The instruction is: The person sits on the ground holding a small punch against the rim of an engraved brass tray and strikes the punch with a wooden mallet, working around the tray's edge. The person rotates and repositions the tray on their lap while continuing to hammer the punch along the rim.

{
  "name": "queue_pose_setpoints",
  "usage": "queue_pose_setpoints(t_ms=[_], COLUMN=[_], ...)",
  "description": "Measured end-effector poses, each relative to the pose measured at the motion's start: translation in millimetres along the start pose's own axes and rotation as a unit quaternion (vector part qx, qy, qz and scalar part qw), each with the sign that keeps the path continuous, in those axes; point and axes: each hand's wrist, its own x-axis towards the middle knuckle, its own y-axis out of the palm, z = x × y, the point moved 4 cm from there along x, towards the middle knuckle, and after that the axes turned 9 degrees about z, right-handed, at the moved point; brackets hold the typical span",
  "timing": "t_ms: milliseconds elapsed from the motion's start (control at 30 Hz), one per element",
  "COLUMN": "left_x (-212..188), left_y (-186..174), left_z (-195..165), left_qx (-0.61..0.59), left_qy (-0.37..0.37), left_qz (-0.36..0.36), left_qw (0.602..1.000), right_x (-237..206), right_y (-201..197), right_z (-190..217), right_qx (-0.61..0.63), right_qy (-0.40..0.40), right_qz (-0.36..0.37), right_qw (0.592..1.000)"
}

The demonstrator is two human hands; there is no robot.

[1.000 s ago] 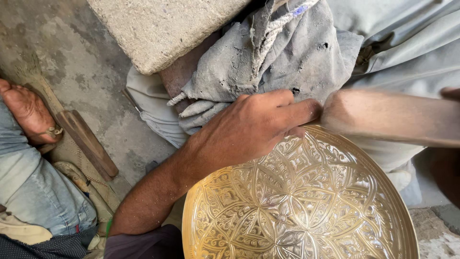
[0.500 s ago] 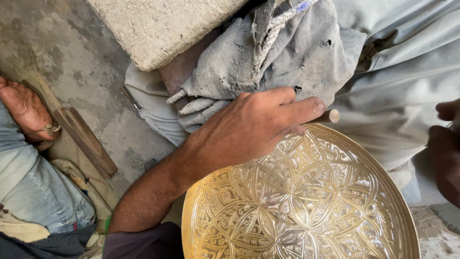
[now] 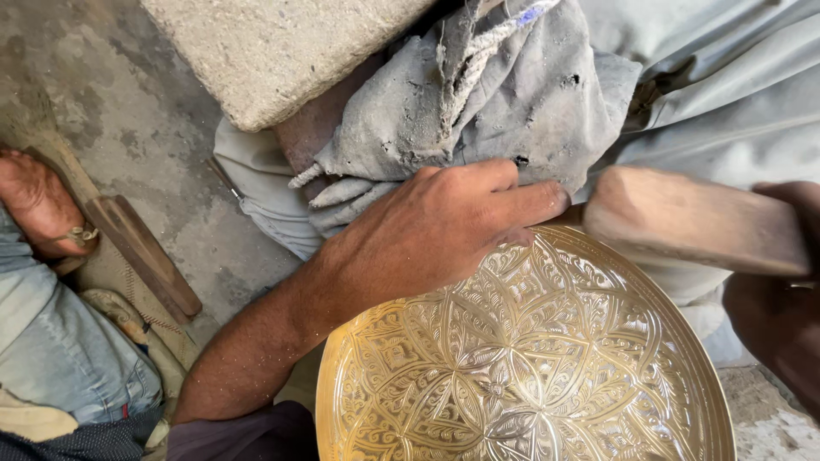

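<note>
Here the left hand (image 3: 427,235) pins the brass plate (image 3: 521,358) at its upper rim, fingers pinched shut on something hidden. At the right edge, the right hand (image 3: 781,316) grips a wooden mallet (image 3: 692,218); striking looks underway and calls for aim.

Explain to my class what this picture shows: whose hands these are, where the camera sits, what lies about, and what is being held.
The camera is worn on a person's head and looks down at that person's own two bare hands. The left hand rests on the upper rim of a round golden metal tray engraved with flower patterns. The fingertips seem to pinch something small at the rim, but it is hidden. The right hand, at the right edge, grips a blurred brown wooden mallet-like tool above the tray's rim. Behind lie a grey dusty cloth and a rough grey stone block on a concrete floor. At the left, a bare foot belongs to a person seated there.
</note>
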Motion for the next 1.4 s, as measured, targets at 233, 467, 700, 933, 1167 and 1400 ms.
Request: queue_pose_setpoints(t_ms=[233, 467, 700, 933, 1167, 1400], left_x=[1, 0, 1, 2, 0, 2], left_y=[-1, -7, -5, -8, -11, -14], left_z=[-1, -2, -1, -1, -1, -6], left_qx=[-0.008, 0.009, 0.001, 0.001, 0.001, 0.005], left_qy=[-0.008, 0.012, -0.007, -0.03, -0.036, -0.018], left_qz=[0.018, 0.005, 0.034, 0.062, 0.075, 0.047], left_qw=[1.0, 1.0, 0.999, 0.998, 0.997, 0.999], right_x=[-1, -2, -6, -12, -11, -10], right_y=[2, 7, 9, 11, 8, 16], right_z=[-1, 4, 5, 9, 20, -3], right_qx=[0.006, 0.004, 0.01, 0.012, 0.05, 0.034], right_qy=[-0.003, 0.002, 0.011, 0.025, 0.03, 0.095], right_qz=[0.001, 0.0, 0.003, 0.007, 0.005, 0.053], right_qw=[1.0, 1.0, 1.0, 1.0, 0.998, 0.994])
